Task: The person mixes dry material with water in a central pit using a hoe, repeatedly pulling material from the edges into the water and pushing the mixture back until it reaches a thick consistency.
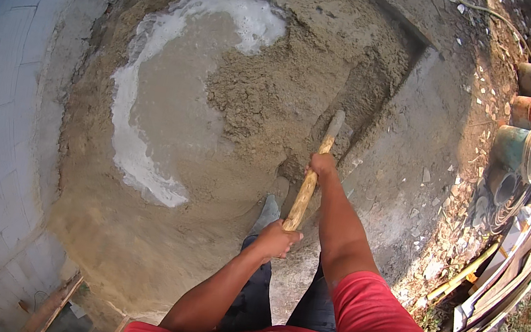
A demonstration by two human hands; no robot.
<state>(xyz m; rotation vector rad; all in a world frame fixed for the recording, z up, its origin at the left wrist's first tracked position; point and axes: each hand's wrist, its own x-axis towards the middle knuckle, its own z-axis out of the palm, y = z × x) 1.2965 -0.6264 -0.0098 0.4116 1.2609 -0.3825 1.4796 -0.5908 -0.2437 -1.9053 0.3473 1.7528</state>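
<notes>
My left hand [276,241] is closed round the lower part of a hoe's pale wooden handle, close to my body. Farther up the same hoe [303,198], my right hand [322,165] also grips the handle. The far end of the handle is grey and coated; its blade is mostly hidden at the sand. Ahead and to the left lies a heap of brown sand [270,90], with a pool of grey water [178,82] in its hollow. Pale cement powder [126,102] curves along the pool's far and left edges.
A block wall [6,90] runs along the left. A low concrete ledge [398,97] borders the sand on the right. Several dirty buckets [514,151] stand at the far right, with boards and poles [505,273] piled nearer. My shoe [268,214] is at the sand's near edge.
</notes>
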